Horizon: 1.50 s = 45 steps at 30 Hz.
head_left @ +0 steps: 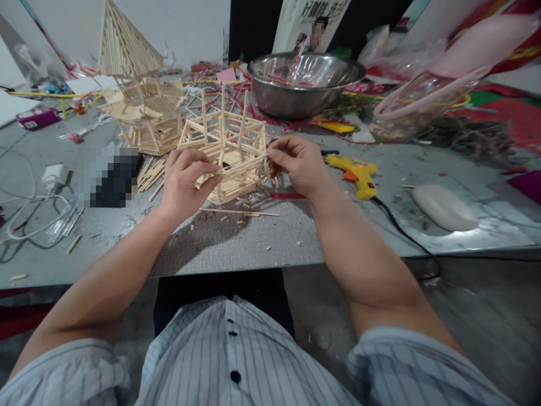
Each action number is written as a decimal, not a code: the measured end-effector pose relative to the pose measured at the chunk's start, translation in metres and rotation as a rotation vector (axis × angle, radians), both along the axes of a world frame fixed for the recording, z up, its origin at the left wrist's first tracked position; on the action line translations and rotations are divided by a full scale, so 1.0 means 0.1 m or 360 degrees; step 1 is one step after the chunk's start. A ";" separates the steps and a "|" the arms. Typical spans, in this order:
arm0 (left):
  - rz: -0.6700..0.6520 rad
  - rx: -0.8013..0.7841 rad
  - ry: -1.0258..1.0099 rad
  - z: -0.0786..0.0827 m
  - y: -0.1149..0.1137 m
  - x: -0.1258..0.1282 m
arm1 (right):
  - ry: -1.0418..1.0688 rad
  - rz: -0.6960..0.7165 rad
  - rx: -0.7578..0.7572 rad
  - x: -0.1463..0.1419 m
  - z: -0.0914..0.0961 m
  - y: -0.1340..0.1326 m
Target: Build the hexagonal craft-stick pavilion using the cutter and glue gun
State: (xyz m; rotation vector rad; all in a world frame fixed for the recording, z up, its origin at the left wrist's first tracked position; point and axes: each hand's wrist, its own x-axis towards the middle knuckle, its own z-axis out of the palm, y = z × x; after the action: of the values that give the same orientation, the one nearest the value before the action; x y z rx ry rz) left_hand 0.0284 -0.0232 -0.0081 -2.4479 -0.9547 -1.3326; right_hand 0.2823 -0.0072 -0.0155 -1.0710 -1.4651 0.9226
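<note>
A small open framework of thin wooden sticks (230,194) stands on the table in front of me, with upright sticks rising from its middle. At its front left, my left hand (183,183) is closed, thumb and fingertips pinching the end of a thin wooden stick (245,163) along the upper front edge. My right hand (298,160) pinches the same stick's other end at the front right corner; its lower fingers are curled and partly hidden. A yellow glue gun (357,176) lies to the right of my right hand. Loose sticks (153,173) lie beside my left hand.
Behind on the left stands a stick pagoda (139,96) with a pointed roof. A steel bowl (302,90) and a pink basket (406,121) stand at the back. A dark phone (112,180), white charger (54,176) and pale rounded object (443,207) lie on the table.
</note>
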 end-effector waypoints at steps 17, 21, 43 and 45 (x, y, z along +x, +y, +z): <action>0.0072 -0.0003 0.0036 0.02 0.00 0.00 | 0.0032 0.0043 -0.0088 0.04 0.01 0.02; 0.0064 -0.0017 0.0038 0.02 0.00 0.00 | 0.0019 0.0075 -0.0089 0.04 0.01 0.03; -0.0001 0.0020 0.0009 0.00 0.01 -0.01 | 0.0144 0.0147 -0.0075 0.02 -0.01 0.04; 0.0005 0.0028 0.0013 0.00 0.01 -0.01 | 0.0124 0.0147 -0.0084 0.02 -0.01 0.04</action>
State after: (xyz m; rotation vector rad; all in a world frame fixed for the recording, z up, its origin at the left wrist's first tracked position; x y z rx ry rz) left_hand 0.0275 -0.0225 -0.0077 -2.4364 -0.9404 -1.3233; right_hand 0.2848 -0.0027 -0.0162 -1.0014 -1.4422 1.0622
